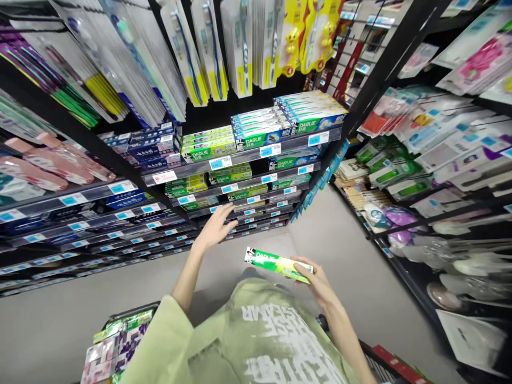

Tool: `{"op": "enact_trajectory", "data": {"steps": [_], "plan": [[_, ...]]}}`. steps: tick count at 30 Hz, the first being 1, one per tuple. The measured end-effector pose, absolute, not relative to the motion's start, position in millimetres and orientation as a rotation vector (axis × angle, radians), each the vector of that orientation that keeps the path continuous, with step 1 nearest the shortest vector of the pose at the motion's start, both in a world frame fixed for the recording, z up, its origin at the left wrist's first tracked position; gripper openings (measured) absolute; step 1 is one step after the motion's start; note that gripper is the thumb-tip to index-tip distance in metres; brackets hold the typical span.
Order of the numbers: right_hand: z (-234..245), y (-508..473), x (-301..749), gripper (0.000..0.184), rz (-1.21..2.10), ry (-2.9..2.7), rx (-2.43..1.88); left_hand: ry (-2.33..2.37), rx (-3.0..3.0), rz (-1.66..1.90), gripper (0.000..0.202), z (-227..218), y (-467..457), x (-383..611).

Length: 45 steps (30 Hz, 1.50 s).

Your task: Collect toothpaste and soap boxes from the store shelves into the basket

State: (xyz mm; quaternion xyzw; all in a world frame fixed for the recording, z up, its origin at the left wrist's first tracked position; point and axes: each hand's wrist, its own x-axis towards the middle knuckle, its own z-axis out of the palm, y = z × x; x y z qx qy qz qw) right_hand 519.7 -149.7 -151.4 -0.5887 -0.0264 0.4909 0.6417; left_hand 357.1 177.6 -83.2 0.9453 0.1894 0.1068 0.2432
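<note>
My right hand (314,274) grips one end of a green and yellow-green toothpaste box (272,263) marked DARLIE, held level in front of my body with its far end pointing left. My left hand (216,228) is stretched out with the fingers apart and holds nothing. It hovers before the lower shelves, nearest to the rows of green DARLIE boxes (186,185); I cannot tell whether a fingertip touches the shelf edge. Above those, a shelf carries more toothpaste boxes, among them a yellow-green stack (208,145) and a white and green stack (262,128).
Packaged toothbrushes (208,48) hang above the toothpaste. Pink bottles (56,162) stand on the left shelf. Along the right, a rack holds hanging packets (404,170). At lower left is a stack of patterned packages (116,341); a dark basket edge (376,362) shows at lower right.
</note>
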Motion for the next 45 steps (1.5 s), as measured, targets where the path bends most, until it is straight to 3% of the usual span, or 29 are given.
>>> {"op": "enact_trajectory", "data": {"steps": [12,21,31,40,42,45], "plan": [[-173,-143,541,0.041,0.939,0.224,-1.173,1.008,2.734,0.103,0.058,-68,336,508],[-151,-48,595,0.059,0.723,0.021,-1.259,1.177,2.745,0.308,0.06,-116,314,510],[-129,129,664,0.067,0.595,-0.475,-1.322,1.202,2.729,0.41,0.055,-130,311,507],[-131,208,704,0.071,0.516,-0.756,-1.498,1.135,2.73,0.527,0.06,-137,311,504],[-132,219,713,0.066,0.568,-0.762,-1.555,1.121,2.717,0.568,0.059,-138,310,503],[-129,236,721,0.042,0.617,-0.837,-1.6,1.097,2.697,0.62,0.055,-144,309,504]]}}
